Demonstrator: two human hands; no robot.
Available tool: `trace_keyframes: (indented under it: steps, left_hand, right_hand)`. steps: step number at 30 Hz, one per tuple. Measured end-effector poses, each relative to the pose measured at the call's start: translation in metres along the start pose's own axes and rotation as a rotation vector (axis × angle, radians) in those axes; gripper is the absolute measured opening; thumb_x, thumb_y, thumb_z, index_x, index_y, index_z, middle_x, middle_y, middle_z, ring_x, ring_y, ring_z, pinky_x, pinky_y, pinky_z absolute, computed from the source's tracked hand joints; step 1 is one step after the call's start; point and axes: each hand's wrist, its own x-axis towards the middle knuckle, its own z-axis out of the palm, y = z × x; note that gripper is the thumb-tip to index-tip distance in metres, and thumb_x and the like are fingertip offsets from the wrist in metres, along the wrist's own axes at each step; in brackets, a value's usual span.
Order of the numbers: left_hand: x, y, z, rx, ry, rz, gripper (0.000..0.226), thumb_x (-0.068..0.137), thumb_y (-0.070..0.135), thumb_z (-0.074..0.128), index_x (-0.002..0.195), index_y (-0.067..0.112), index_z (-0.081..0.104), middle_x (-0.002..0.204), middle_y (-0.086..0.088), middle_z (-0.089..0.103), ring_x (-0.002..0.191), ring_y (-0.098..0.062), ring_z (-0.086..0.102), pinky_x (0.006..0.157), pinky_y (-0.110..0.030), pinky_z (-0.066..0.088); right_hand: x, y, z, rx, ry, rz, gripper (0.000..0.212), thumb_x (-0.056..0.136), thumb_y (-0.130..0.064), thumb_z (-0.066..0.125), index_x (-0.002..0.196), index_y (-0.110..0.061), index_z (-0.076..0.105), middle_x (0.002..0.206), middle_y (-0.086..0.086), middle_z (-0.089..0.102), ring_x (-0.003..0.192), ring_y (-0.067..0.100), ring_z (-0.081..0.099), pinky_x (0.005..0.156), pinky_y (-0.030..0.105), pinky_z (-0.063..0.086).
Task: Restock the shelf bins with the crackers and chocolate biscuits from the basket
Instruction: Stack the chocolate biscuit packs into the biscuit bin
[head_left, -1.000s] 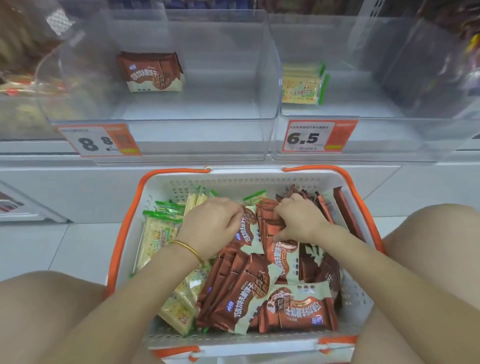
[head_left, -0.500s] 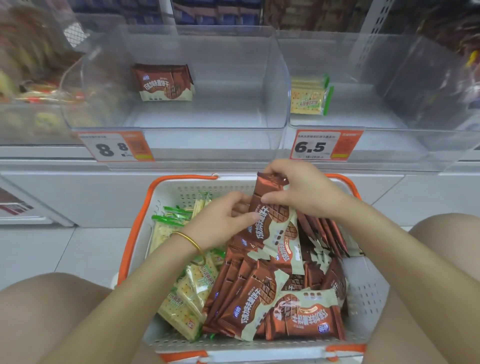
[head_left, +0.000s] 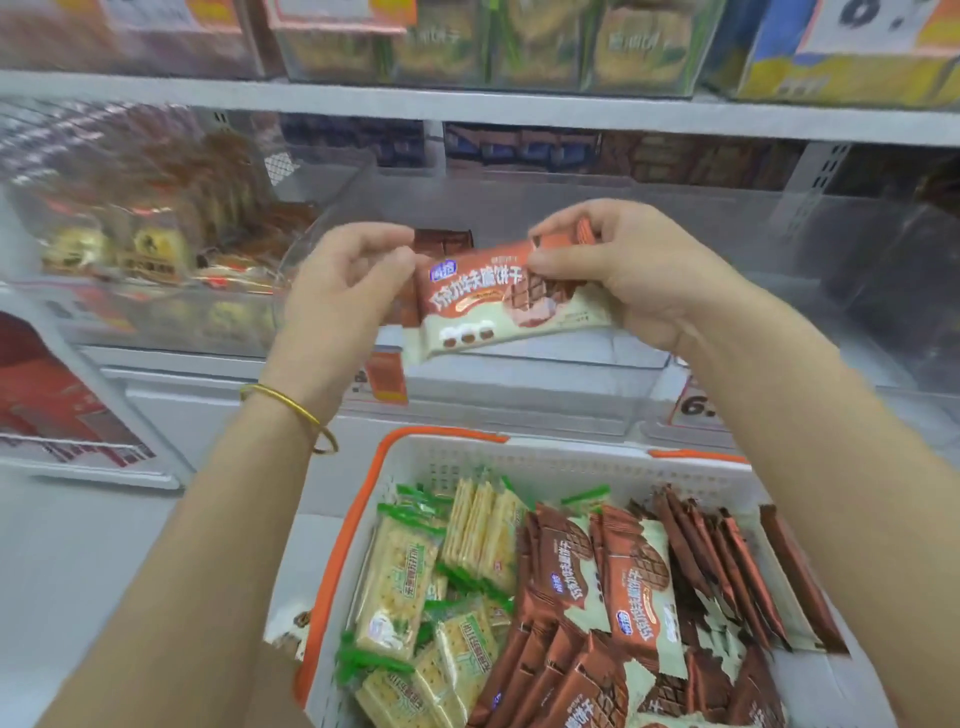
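The right hand (head_left: 623, 275) grasps a brown-and-cream chocolate biscuit pack (head_left: 493, 304), tilted, at frame centre before the clear bin (head_left: 753, 234).
The left hand (head_left: 340, 301) curls at the pack's left end; whether it pinches is unclear. Lower in the frame, the white basket (head_left: 467, 460) holds green cracker packs (head_left: 400, 571) left, brown biscuit packs (head_left: 636, 587) right.

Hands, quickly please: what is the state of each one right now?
Left hand: fingers curled at the end of the chocolate biscuit packet; grip cannot be told.
Right hand: holding the chocolate biscuit packet.

The biscuit packet (head_left: 488, 306) is brown and cream; the basket (head_left: 545, 462) white, orange-rimmed.
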Motion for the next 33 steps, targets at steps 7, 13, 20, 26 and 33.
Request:
trace_keyframes:
  steps: [7, 13, 20, 26, 33]
  left_hand:
    - [0.033, -0.045, -0.007, 0.822, 0.054, 0.23, 0.035, 0.084, 0.031, 0.039, 0.103, 0.017, 0.065, 0.105, -0.003, 0.065, 0.101, -0.028, 0.056, 0.089, -0.042, 0.044]
    - [0.04, -0.06, 0.001, 1.121, -0.076, 0.209, 0.037, 0.092, 0.037, 0.028, 0.097, 0.023, 0.063, 0.097, 0.002, 0.063, 0.098, -0.025, 0.053, 0.084, -0.037, 0.031]
    - [0.044, -0.066, 0.0, 1.103, -0.131, 0.154, 0.047, 0.084, 0.042, 0.021, 0.098, 0.025, 0.063, 0.101, 0.005, 0.061, 0.101, -0.02, 0.05, 0.087, -0.035, 0.029]
    - [0.045, -0.068, 0.002, 1.082, -0.127, 0.156, 0.045, 0.083, 0.038, 0.023, 0.1, 0.023, 0.063, 0.101, 0.004, 0.062, 0.1, -0.022, 0.051, 0.087, -0.037, 0.031]
    - [0.044, -0.065, 0.003, 1.067, -0.127, 0.14, 0.046, 0.083, 0.038, 0.023, 0.103, 0.023, 0.061, 0.103, 0.004, 0.062, 0.102, -0.021, 0.051, 0.087, -0.036, 0.031]
  right_hand:
    - [0.121, 0.045, 0.031, -0.026, 0.156, 0.241, 0.024, 0.074, 0.011, 0.071, 0.092, 0.002, 0.057, 0.092, 0.023, 0.065, 0.071, 0.031, 0.066, 0.068, 0.048, 0.057]
    - [0.187, 0.079, 0.067, -0.436, 0.184, 0.083, 0.039, 0.072, -0.004, 0.079, 0.105, -0.006, 0.059, 0.111, 0.015, 0.066, 0.101, 0.03, 0.064, 0.091, 0.042, 0.052]
    - [0.223, 0.1, 0.075, -0.869, 0.285, -0.037, 0.031, 0.082, -0.024, 0.07, 0.109, -0.013, 0.058, 0.116, 0.012, 0.056, 0.106, 0.033, 0.055, 0.086, 0.036, 0.049]
    - [0.237, 0.108, 0.088, -0.774, 0.426, 0.02, 0.06, 0.078, -0.022, 0.077, 0.122, -0.003, 0.041, 0.127, 0.016, 0.042, 0.112, 0.034, 0.051, 0.092, 0.04, 0.046]
    - [0.238, 0.102, 0.093, -0.728, 0.488, 0.126, 0.076, 0.076, -0.027, 0.079, 0.13, -0.005, 0.03, 0.134, 0.014, 0.036, 0.121, 0.035, 0.046, 0.093, 0.041, 0.043]
